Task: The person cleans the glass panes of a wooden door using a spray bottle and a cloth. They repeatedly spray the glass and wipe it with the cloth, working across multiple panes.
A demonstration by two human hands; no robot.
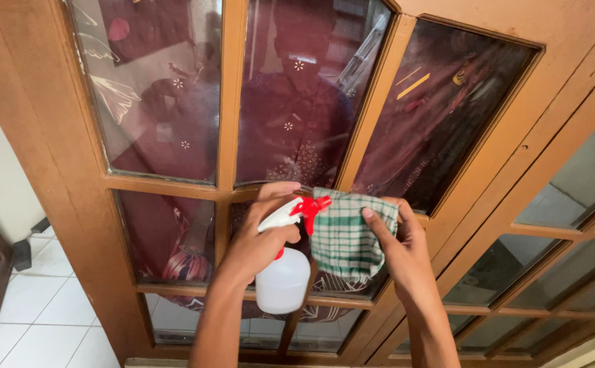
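Seen from above, the person's left hand [260, 238] has its fingers [278, 191] wrapped tight around the neck of a white spray bottle [282, 279] with a red trigger and nozzle [311, 206], the bottle body hanging below the fingers. Just beside the nozzle, the right hand [403, 249] pinches a green-and-white checked cloth [343, 238], its fingers [372, 221] clamped on the top edge so the cloth drapes down from them. The nozzle almost touches the cloth, so a squeeze could likely soak the fabric or the right hand's fingers; aimed wide, spray might wet the wood instead of the glass. Behind both hands stands a wooden door [52, 143] with dark glass panes [297, 95]. A vertical wooden bar [232, 95] rises just beyond the left fingers, and a horizontal rail [161, 184] runs level with them, so each pane gives only a narrow wiping field before knuckles meet a frame. Below left of the fingers, white floor tiles [32, 300] offer open standing room.
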